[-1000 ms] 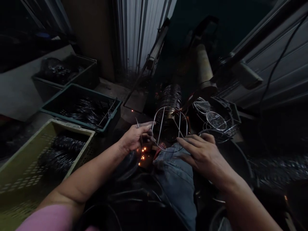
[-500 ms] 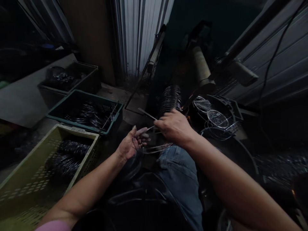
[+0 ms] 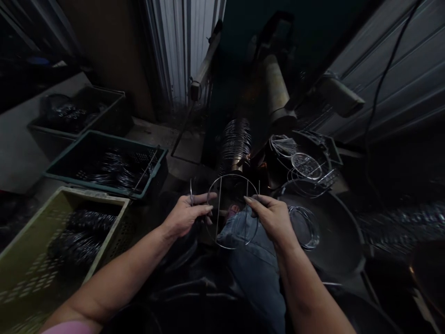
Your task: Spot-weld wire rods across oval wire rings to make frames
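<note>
Olive crate [image 3: 93,197] and teal crate [image 3: 93,185] held dark wire coils, left of the lap. Dark basin [image 3: 330,255] sat right, loose rings [image 3: 304,227] inside. Wire stack [image 3: 236,144] stood ahead. Wire frame [image 3: 232,248], round with two crossbars, was upright above the jeans [image 3: 250,273], held between both hands. Left hand [image 3: 186,215]: grip nearly closed on the frame's left edge, short wire [image 3: 191,192] also pinched. Right hand [image 3: 269,218]: grip partly closed on the right edge.
</note>
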Action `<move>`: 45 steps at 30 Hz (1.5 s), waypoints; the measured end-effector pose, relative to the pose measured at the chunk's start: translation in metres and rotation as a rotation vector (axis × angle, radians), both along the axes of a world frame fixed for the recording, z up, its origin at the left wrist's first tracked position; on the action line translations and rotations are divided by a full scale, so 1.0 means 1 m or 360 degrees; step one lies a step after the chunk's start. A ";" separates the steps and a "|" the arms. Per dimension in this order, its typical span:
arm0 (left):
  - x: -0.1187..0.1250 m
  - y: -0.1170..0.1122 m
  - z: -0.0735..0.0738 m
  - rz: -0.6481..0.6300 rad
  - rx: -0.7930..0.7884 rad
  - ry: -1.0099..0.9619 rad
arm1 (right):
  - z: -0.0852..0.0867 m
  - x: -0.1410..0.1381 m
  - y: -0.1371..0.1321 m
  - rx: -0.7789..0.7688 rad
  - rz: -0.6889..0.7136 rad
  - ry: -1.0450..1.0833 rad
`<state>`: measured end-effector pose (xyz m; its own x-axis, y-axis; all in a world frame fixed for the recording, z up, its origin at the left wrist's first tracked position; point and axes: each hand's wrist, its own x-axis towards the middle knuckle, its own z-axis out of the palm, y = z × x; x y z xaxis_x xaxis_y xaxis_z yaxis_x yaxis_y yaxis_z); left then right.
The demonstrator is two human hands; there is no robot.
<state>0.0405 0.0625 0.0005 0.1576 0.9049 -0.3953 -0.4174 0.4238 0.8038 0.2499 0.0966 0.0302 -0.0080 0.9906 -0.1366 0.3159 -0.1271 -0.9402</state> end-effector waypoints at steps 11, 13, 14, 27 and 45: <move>0.007 0.027 0.023 0.0103 -0.0020 -0.0022 | 0.020 0.000 0.038 -0.0076 -0.0043 0.0040; 0.008 0.030 0.026 0.0109 -0.0022 -0.0029 | 0.020 0.002 0.045 -0.0056 -0.0035 0.0042; 0.008 0.031 0.027 0.0107 -0.0021 -0.0039 | 0.019 0.003 0.048 -0.0063 -0.0035 0.0053; 0.013 0.038 0.035 0.0137 -0.0008 -0.0094 | 0.026 -0.001 0.056 -0.0153 -0.0161 0.0294; 0.044 0.068 0.045 -0.0140 -0.0023 -0.0071 | 0.023 0.038 0.037 -0.0188 -0.0570 0.0600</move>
